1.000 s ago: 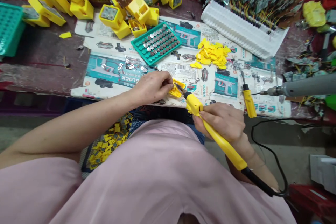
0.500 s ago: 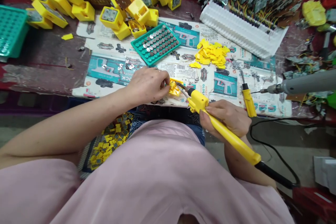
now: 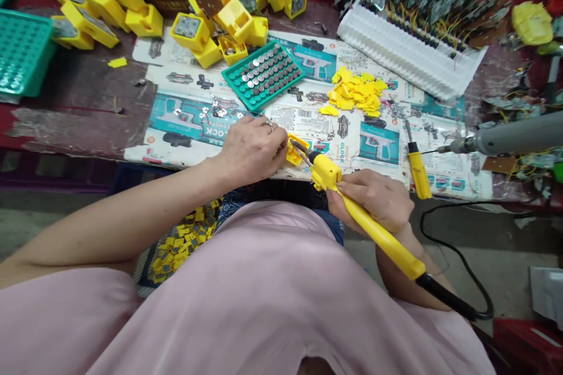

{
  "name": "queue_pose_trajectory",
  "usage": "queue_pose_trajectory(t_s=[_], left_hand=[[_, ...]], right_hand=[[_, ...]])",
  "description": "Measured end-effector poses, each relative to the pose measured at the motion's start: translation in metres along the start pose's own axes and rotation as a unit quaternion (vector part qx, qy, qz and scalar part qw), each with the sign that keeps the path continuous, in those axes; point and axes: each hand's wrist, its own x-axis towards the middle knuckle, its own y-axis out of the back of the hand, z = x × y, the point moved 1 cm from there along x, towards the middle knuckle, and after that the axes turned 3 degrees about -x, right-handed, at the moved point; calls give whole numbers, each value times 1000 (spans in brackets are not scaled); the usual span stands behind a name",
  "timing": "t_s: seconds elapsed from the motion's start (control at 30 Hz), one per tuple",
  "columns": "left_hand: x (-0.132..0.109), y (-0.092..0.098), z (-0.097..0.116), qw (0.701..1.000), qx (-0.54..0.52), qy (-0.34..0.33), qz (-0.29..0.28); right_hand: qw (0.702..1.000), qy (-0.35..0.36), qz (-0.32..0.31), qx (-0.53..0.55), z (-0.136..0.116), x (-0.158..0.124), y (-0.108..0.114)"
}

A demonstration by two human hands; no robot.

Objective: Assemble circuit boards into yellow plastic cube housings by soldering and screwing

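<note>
My right hand (image 3: pixel 373 199) is wrapped round the yellow handle of a soldering iron (image 3: pixel 380 234), its cable trailing off the lower end. The iron's metal tip reaches into a small yellow plastic housing (image 3: pixel 297 149) at the front of the bench. My left hand (image 3: pixel 255 149), with a ring on one finger, has its fingers closed at the housing's left edge and grips it. Fingers hide part of the housing, and contact between tip and metal is too small to make out. Behind the left hand stands a green tray (image 3: pixel 257 99) with rows of button cells.
Loose yellow plastic pieces (image 3: pixel 358 94) lie in a pile. A yellow-handled screwdriver (image 3: pixel 417 170) and a grey power screwdriver (image 3: pixel 519 135) are at the right. A white ribbed rack (image 3: pixel 396 53) stands behind. Yellow housings (image 3: pixel 145 20) crowd the back left. A bin of yellow parts (image 3: pixel 185 246) sits below.
My right hand and the soldering iron have shifted slightly left and down. The left hand still grips the housing, and the whole view has moved a little.
</note>
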Motion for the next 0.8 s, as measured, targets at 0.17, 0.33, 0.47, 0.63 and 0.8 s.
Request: queue_pose_trajectory(t_s=[0.17,0.33,0.47,0.63,0.8], left_hand=[[1,1,-3,999,-42,19,-11],[3,2,-2,997,-66,32,-26],[3,1,-1,996,-77,43,-25],[-2,-1,-3,987,-144,73,-16],[-5,0,-7,973,-213,80,-29]], right_hand=[[1000,-9,14,-2,0,0,2],[999,-10,33,-4,0,1,1],[1000,-11,28,-3,1,-1,-1],[996,-41,61,58,6,-12,1],[989,-58,44,129,12,-16,5]])
